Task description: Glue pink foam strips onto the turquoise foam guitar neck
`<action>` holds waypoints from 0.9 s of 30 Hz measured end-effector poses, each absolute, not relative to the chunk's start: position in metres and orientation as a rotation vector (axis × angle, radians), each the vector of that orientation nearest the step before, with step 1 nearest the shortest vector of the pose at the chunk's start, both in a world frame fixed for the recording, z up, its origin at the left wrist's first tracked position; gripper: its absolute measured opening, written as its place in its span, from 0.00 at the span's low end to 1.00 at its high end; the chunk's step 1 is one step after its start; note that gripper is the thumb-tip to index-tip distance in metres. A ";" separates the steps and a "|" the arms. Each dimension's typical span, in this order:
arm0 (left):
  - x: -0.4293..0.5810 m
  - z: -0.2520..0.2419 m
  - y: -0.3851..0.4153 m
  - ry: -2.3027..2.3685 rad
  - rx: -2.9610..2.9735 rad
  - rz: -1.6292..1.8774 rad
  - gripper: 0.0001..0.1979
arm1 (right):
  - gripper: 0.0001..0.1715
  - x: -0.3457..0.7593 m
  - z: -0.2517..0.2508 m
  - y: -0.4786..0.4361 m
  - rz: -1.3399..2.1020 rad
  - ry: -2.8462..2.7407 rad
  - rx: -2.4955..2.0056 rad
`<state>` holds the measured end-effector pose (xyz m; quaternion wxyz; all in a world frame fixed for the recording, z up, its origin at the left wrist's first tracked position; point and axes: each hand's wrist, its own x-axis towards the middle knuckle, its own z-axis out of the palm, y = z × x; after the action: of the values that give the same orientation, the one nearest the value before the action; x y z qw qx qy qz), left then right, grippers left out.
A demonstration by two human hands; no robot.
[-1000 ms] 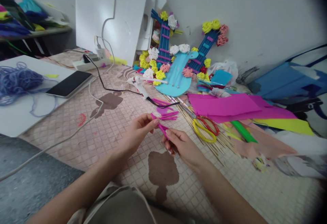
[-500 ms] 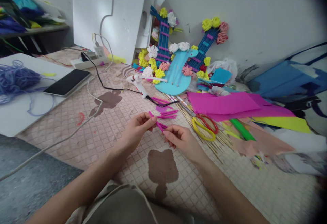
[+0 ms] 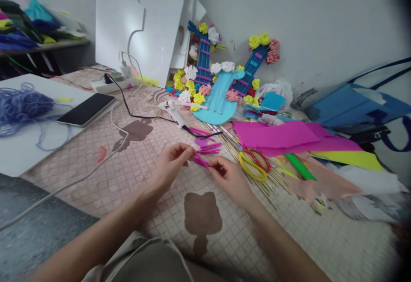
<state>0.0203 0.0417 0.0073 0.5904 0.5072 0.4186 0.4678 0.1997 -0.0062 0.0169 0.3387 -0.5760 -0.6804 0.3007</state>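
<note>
Flat, rather dim light fills the frame, its source out of view. A hazy glare sits on the white board [image 3: 120, 33] at the upper left, while the wall [image 3: 321, 25] to its right stays dull grey. Shadows are faint and soft-edged. Slight blur softens the pink strips [image 3: 201, 160] near the centre; pale clutter [image 3: 369, 207] at the lower right smears. Wide-angle stretching bends the sides, and black darkens the right-hand corners.

slender magenta strips [image 3: 201, 160], narrow and roughly straight, bunched close together, pinched at one end by the left hand [image 3: 173, 163], slanting toward the right hand [image 3: 229, 180], at whose fingertips they end
</note>
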 end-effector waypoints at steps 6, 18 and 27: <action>0.011 0.012 0.070 1.051 1.541 1.018 0.10 | 0.09 0.225 0.011 0.008 0.156 -2.071 -1.633; 0.009 -0.001 0.097 1.075 2.314 0.687 0.06 | 0.05 0.218 0.008 0.062 0.133 -2.083 -1.650; 0.009 -0.009 0.099 0.998 2.285 0.736 0.08 | 0.07 0.209 -0.004 0.085 0.353 -1.961 -1.638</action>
<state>0.0093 0.0992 -0.0090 0.2677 0.8468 0.3701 0.2727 0.2088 0.0847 -0.0036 0.2774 -0.6102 -0.7304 0.1315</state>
